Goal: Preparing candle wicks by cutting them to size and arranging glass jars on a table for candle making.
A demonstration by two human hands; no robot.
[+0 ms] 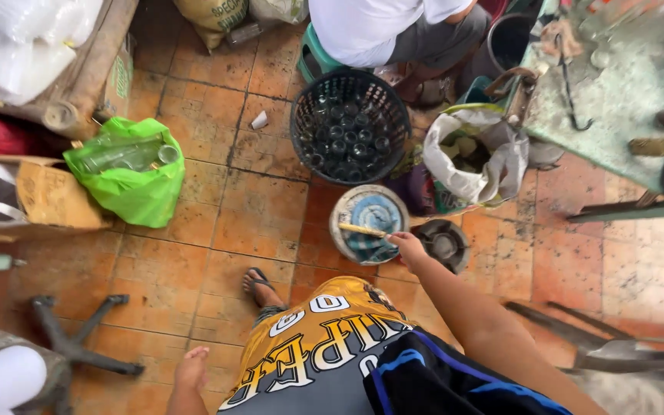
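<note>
The tiled floor (217, 223) spread orange and stained under everything. A green workbench (624, 92) filled the upper right corner, and a second person in a white shirt (370, 27) sat at the top behind a round black basket (299, 123) full of dark glass bottles. To the left lay a green plastic bag (128, 188) holding clear bottles. Just below the basket stood a round tin (340, 211) with a blue-patterned cloth inside. The right hand (407, 247) reached to the tin's right edge, fingers pinched on a pale wooden stick (361, 229) lying across the tin. The left hand (192, 369) hung low, well apart; whether it was spread or closed could not be told.
</note>
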